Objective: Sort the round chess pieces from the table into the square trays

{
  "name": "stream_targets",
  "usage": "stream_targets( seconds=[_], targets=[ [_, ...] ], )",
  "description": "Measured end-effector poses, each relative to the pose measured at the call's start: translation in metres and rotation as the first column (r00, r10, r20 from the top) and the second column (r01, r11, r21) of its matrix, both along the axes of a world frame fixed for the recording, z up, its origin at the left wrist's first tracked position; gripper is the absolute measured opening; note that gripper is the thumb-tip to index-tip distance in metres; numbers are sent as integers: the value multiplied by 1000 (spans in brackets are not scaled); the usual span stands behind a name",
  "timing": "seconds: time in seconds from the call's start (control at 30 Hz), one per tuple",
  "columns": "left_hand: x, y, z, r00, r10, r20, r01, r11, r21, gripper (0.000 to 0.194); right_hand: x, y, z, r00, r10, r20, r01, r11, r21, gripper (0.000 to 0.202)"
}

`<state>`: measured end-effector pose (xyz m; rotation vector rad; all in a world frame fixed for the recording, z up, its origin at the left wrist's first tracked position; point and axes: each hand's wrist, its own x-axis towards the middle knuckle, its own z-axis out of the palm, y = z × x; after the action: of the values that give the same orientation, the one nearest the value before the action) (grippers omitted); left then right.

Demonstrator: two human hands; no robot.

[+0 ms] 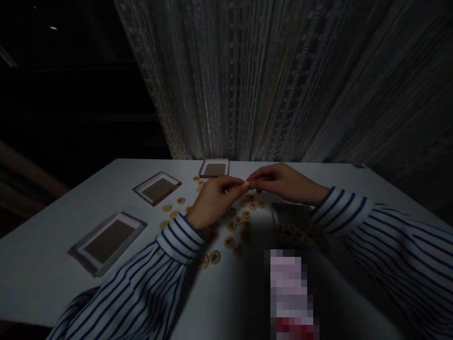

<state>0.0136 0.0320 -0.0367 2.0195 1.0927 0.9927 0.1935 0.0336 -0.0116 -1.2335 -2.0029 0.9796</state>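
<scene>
Disc, small, round, pale, marked in red: pinched between the fingertips of both hands above the table, at 12 o'clock from the scattered pieces; left hand, fingers curled, thumb and forefinger closed on the disc's left edge; right hand, fingers bent, tips closed on the disc's right edge; both wrists in blue-and-white striped sleeves.

Loose discs, same kind, lying flat on the table beneath and at 6 o'clock from the hands, some with red marks, some with dark; a few more at 9 o'clock from the left hand.

Trays, three, shallow, rectangular, brown inside with pale rims: near tray at 8 o'clock from the left hand; middle tray at 9 o'clock; far tray at 11 o'clock, just beside the table's far edge.

Dark box, under the right wrist, contents too dim to tell.

Curtain, striped, hanging behind the table at 12 o'clock.
</scene>
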Motion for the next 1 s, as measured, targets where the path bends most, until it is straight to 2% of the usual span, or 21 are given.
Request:
stream_targets(
  seconds=[0.1,0.2,0.33,0.4,0.47,0.53,0.6,0.67,0.73,0.87,1.0],
  targets=[
    [31,-6,-2,983,-12,184,58,967,-247,21,28,-22,1,996,-67,56,63,995,72,28],
    [63,-14,-7,959,52,278,71,906,-416,16,54,-40,-4,963,-135,234,73,964,256,28],
    [101,-25,-14,935,113,337,80,857,-509,11,83,-56,-12,870,-213,445,-7,897,443,31],
    [115,-27,-18,935,117,334,81,848,-524,12,95,-58,-17,850,-220,478,-45,875,482,30],
    [123,-25,-23,950,112,290,57,853,-519,13,104,-58,-21,831,-205,517,-75,879,470,29],
    [126,-21,-28,973,93,210,12,892,-452,13,112,-56,-27,795,-196,575,-87,900,427,28],
    [124,-17,-33,995,35,93,-3,945,-328,14,117,-54,-32,739,-176,650,-100,925,366,26],
    [120,-16,-36,996,-46,-75,30,979,-202,16,120,-52,-36,668,-132,732,-123,951,284,23],
    [117,-17,-39,956,-104,-273,88,993,-73,19,122,-51,-39,602,-82,794,-142,968,207,22],
    [118,-22,-45,831,-96,-548,215,964,159,23,123,-48,-41,520,-28,854,-175,975,138,21],
    [124,-21,-52,728,-107,-678,349,908,231,26,124,-45,-42,484,3,875,-210,971,112,20]
  ],
)
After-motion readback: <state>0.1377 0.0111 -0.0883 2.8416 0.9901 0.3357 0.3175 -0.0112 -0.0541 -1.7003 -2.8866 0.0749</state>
